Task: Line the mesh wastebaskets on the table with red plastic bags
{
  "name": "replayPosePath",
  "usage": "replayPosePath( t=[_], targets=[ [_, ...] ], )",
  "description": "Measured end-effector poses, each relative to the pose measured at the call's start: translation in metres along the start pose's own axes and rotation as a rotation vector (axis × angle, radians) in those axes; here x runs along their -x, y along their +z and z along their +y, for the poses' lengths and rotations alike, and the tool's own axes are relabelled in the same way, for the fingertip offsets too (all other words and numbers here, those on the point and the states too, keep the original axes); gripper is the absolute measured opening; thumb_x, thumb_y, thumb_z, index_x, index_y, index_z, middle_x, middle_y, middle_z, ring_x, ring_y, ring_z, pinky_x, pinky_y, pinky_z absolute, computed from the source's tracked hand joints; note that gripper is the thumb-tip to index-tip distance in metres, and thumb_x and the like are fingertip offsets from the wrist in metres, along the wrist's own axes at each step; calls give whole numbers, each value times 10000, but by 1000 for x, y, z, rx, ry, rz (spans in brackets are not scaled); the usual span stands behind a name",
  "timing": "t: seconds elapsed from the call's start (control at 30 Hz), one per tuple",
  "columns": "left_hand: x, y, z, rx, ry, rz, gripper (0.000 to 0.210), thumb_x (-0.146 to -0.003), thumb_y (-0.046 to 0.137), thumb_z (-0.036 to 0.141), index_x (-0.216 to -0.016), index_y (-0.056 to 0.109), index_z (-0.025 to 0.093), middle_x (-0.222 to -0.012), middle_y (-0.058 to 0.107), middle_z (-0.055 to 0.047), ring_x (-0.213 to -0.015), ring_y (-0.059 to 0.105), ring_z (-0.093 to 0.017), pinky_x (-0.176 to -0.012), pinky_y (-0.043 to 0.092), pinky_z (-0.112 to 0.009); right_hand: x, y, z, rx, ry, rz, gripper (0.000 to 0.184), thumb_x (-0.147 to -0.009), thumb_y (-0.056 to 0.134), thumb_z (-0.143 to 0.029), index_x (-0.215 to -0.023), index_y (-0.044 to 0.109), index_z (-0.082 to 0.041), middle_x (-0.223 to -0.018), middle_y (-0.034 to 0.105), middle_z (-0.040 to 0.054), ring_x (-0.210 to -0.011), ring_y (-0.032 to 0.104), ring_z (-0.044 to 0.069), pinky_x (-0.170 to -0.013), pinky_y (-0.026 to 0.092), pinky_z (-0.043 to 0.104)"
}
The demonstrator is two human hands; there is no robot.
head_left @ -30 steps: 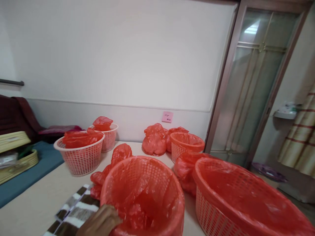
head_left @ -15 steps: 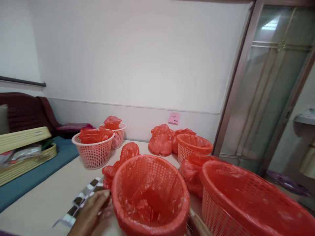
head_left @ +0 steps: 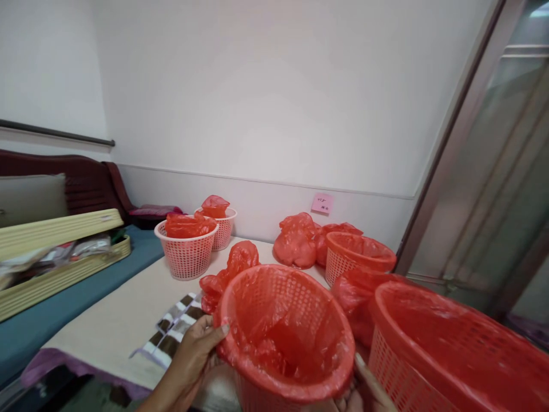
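A plastic basket (head_left: 295, 390) lined with a red plastic bag stands right in front of me, its open top tilted towards me. My left hand (head_left: 198, 348) is closed on its left rim, the thumb lying over the bag's edge. On the other side my right hand (head_left: 364, 386) holds the basket low at its right wall; part of its fingers is hidden behind it. Left of the basket lies a folded brown-and-white checked cloth or bag (head_left: 176, 329). A crumpled red plastic bag (head_left: 240, 260) sits just behind the basket's left rim.
Two white baskets (head_left: 189, 254) with red bags stand at the back left. Red bags (head_left: 295, 240) and a lined basket (head_left: 338, 266) are at the back right. A larger lined basket (head_left: 398, 360) is close on the right. A yellow case (head_left: 64, 286) lies on the left.
My left hand has moved up onto the basket's rim and gripped it. The basket now tips more towards me. The view has turned left.
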State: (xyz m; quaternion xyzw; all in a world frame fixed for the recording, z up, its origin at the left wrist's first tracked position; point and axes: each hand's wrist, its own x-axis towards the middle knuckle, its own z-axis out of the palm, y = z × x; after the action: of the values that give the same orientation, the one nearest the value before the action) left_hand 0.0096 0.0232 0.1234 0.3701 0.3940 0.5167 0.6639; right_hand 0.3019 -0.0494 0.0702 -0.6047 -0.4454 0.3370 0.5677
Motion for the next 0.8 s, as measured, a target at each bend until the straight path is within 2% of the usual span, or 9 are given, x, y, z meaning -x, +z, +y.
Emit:
replayPosePath(
  t=[0.1, 0.17, 0.23, 0.3, 0.4, 0.57, 0.63, 0.8],
  targets=[
    [-1, 1, -1, -54, 52, 48, 520, -571, 843, 434, -900, 535, 175, -672, 691, -3, -543, 638, -165, -510, 499, -269, -1, -1, -12, -72, -1, 47, 422, -867, 384, -589, -952, 685, -306, -993, 689, 111, -912, 662, 269, -660, 537, 396],
    [-2, 0, -1, -89, 59, 57, 576, -568, 834, 451, -967, 524, 176, -707, 703, -16, -559, 649, -178, -526, 509, -288, -2, -4, -19, -109, 7, 72, 380, -845, 448, -585, -810, 657, -270, -830, 674, 97, -747, 648, 232, -629, 526, 366],
    [-4, -2, -2, -127, 89, 60, 615, -582, 820, 452, -1036, 510, 177, -681, 683, 7, -522, 618, -149, -507, 491, -265, -1, -6, -26, -168, 26, 105, 351, -796, 546, -582, -718, 590, -243, -641, 591, 32, -564, 560, 169, -540, 483, 311],
    [-6, -2, -2, -186, 143, 76, 623, -594, 804, 442, -1068, 504, 170, -555, 581, 78, -442, 538, -106, -447, 425, -213, 0, -7, -32, -205, 32, 168, 376, -725, 650, -579, -699, 548, -218, -551, 498, -36, -481, 454, 114, -469, 408, 248],
    [-7, 0, 1, -325, 227, 91, 544, -647, 751, 415, -1062, 510, 157, -479, 419, 137, -372, 439, -80, -386, 344, -190, 4, -7, -41, -97, -8, 213, 423, -680, 692, -595, -712, 554, -196, -523, 471, -64, -469, 415, 94, -447, 357, 217],
    [0, 7, 5, -546, 349, 34, 286, -775, 630, 319, -1007, 543, 176, -571, 437, 107, -471, 455, -74, -474, 401, -198, 7, -7, -47, 165, -78, 198, 387, -770, 579, -598, -726, 543, -215, -537, 482, -57, -501, 474, 120, -499, 392, 237],
    [3, 9, 7, -552, 315, 11, 277, -767, 629, 330, -983, 546, 178, -575, 447, 104, -456, 468, -78, -452, 395, -203, 4, -10, -45, 228, -81, 191, 380, -790, 549, -595, -738, 535, -220, -557, 486, -55, -513, 483, 123, -516, 401, 241],
    [10, 13, 8, -408, 176, 5, 412, -668, 686, 439, -936, 524, 171, -561, 490, 103, -386, 523, -103, -397, 403, -221, -5, -26, -38, 316, -115, 122, 387, -805, 518, -606, -751, 529, -223, -597, 479, -51, -545, 485, 128, -526, 414, 240]
  ],
)
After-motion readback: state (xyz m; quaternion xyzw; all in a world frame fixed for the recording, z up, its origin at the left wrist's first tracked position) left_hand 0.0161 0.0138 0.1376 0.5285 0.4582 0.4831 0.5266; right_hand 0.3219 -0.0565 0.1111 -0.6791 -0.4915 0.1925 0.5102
